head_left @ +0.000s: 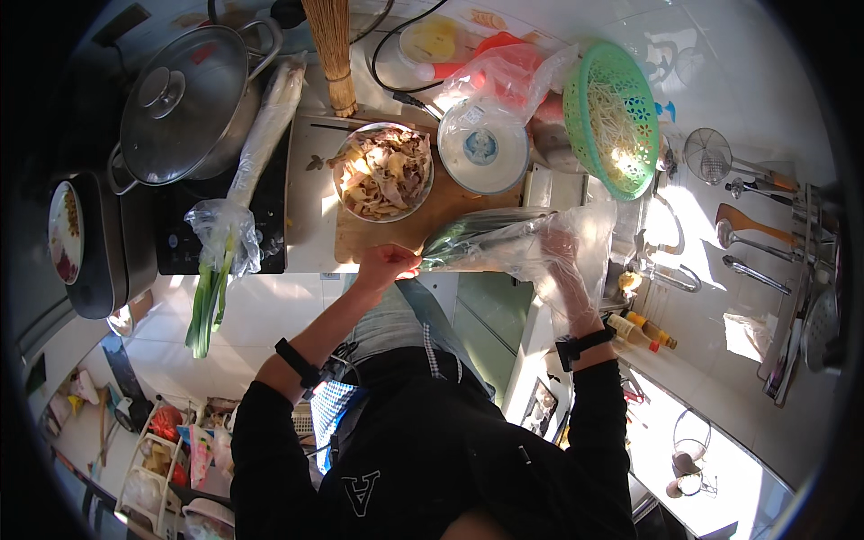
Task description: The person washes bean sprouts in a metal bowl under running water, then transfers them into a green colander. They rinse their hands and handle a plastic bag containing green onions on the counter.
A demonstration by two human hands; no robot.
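A clear plastic bag (499,251) with long dark-green vegetables (453,236) inside lies across the front of the wooden cutting board (368,241). My left hand (389,262) pinches the bag's left end between thumb and fingers. Through the film at the other end I see my right hand (559,246), reaching inside the bag up to the wrist. Its fingers are blurred by the plastic, so their grip is unclear. Behind the bag, a plate of sliced cooked meat (385,172) and a white bowl (483,177) with a blue pattern sit on the board.
At left, a lidded steel pot (185,108) and plastic-wrapped leeks (266,131) rest on the black cooktop (182,229). A green colander (644,165) of bean sprouts stands at the right, near the sink faucet (675,273). Utensils, including a wooden spatula (749,223), hang along the right wall.
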